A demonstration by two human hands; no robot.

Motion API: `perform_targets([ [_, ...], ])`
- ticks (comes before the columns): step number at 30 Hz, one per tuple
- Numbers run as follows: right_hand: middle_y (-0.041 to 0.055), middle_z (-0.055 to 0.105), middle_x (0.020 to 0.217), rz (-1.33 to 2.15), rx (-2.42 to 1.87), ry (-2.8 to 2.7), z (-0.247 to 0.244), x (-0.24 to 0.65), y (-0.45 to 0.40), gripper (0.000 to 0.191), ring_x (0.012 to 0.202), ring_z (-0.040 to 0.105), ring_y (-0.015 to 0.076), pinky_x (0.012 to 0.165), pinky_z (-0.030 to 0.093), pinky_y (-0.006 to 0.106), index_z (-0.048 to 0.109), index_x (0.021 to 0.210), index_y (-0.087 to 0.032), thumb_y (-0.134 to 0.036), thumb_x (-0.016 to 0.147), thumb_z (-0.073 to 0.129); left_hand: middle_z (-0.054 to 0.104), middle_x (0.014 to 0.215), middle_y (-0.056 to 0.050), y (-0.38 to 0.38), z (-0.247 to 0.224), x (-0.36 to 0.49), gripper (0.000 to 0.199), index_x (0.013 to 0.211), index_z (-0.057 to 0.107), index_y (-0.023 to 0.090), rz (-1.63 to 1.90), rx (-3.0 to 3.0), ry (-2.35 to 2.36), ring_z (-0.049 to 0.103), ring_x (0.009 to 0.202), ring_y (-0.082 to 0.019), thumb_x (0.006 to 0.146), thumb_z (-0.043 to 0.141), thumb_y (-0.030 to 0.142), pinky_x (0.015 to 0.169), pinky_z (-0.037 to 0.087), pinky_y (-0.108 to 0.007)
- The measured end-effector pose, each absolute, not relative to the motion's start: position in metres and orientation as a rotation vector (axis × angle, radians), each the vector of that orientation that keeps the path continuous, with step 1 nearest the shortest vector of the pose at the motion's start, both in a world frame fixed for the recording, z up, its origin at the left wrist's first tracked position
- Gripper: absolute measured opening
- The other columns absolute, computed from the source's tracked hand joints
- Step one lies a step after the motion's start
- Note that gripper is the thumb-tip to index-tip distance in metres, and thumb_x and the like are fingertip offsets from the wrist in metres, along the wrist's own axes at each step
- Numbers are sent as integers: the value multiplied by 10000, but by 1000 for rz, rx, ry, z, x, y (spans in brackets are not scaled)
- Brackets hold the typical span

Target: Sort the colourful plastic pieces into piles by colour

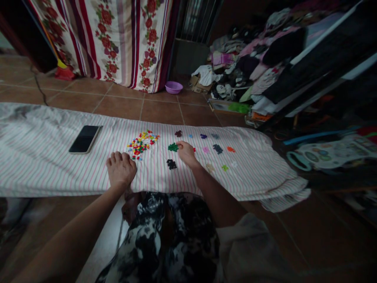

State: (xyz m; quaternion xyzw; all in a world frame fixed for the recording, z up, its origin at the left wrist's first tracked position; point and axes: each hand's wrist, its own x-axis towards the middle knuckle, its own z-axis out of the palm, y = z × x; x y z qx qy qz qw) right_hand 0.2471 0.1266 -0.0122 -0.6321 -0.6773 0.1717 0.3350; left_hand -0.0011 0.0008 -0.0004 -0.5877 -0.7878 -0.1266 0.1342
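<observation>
My right hand (pixel 186 153) is closed in a pinch at the right edge of a pile of green pieces (pixel 172 147); anything between the fingertips is too small to make out. Palm down on the striped cloth (pixel 88 173), my left hand (pixel 120 168) has its fingers slightly apart, just below and left of a mixed heap of small coloured pieces (pixel 143 144). Black pieces (pixel 171 164) lie under the green pile. Further right are small groups sorted by colour, among them pink (pixel 205 149), orange (pixel 231 149), dark blue-grey (pixel 218 149) and lime green (pixel 225 168).
A phone (pixel 85 139) rests on the cloth at the left. Beyond, on the tiled floor, are a purple basin (pixel 173 87), a red broom head (pixel 64 72) and a floral curtain (pixel 118 39). Heaped clothes (pixel 247 67) and a dark slanting frame (pixel 318 67) stand at the right.
</observation>
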Motion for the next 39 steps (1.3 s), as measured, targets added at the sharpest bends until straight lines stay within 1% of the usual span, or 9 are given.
perform_targets([
  [3, 39, 702, 866, 433, -1633, -1785, -13, 249, 126, 316, 870, 640, 191, 864, 480, 353, 687, 883, -210, -81, 760, 427, 564, 1049, -160, 1, -1, -1, 331, 961, 570, 138, -362, -1704, -2291, 474, 1092, -303, 852, 321, 326, 918, 347, -442],
  [8, 75, 681, 945, 374, -1634, -1810, -7, 249, 126, 336, 919, 614, 217, 891, 459, 369, 693, 926, -186, -79, 749, 428, 562, 1069, -171, 1, 0, -2, 357, 985, 570, 131, -375, -1710, -2312, 468, 1103, -308, 863, 296, 325, 929, 338, -455],
  [12, 77, 658, 939, 309, -1539, -1857, -2, 237, 118, 311, 918, 591, 219, 895, 445, 369, 697, 934, -195, -112, 770, 447, 569, 1062, -177, 2, 2, -1, 360, 990, 572, 131, -401, -1726, -2343, 465, 1113, -312, 858, 298, 322, 942, 332, -471],
  [17, 59, 653, 920, 391, -1381, -2055, 1, 209, 99, 246, 879, 581, 191, 851, 451, 321, 698, 944, -207, -169, 824, 487, 574, 1073, -169, 1, 1, -2, 349, 982, 569, 138, -387, -1707, -2331, 473, 1113, -310, 859, 303, 326, 950, 335, -467],
  [22, 52, 662, 930, 424, -1241, -2223, 4, 175, 88, 230, 917, 579, 185, 882, 428, 317, 698, 956, -216, -174, 863, 493, 579, 1065, -167, 0, 0, -2, 346, 983, 572, 137, -379, -1709, -2298, 477, 1115, -308, 867, 302, 320, 955, 328, -461],
  [25, 54, 665, 956, 463, -1199, -2301, 5, 156, 85, 236, 924, 580, 186, 869, 432, 313, 692, 991, -213, -170, 867, 497, 583, 1081, -174, 0, 0, -2, 336, 989, 572, 136, -394, -1712, -2308, 471, 1141, -312, 860, 313, 306, 960, 323, -470],
  [29, 64, 664, 991, 482, -1265, -2346, 7, 133, 81, 259, 907, 588, 192, 839, 445, 311, 677, 1045, -210, -160, 857, 505, 580, 1110, -179, 0, 1, -2, 342, 1004, 570, 135, -415, -1715, -2328, 459, 1170, -315, 862, 311, 307, 972, 320, -476],
  [35, 73, 660, 1012, 367, -1429, -2367, 4, 115, 81, 278, 934, 590, 203, 839, 444, 313, 653, 1056, -230, -144, 857, 480, 565, 1142, -195, 1, 1, -2, 349, 1005, 565, 122, -469, -1715, -2336, 445, 1197, -325, 868, 302, 307, 990, 317, -480],
  [39, 78, 647, 1024, 364, -1443, -2369, 1, 114, 83, 275, 943, 583, 209, 847, 440, 324, 635, 1042, -224, -124, 844, 474, 567, 1134, -200, 0, 2, -2, 347, 1001, 569, 118, -481, -1731, -2338, 457, 1177, -326, 865, 307, 301, 984, 320, -483],
])
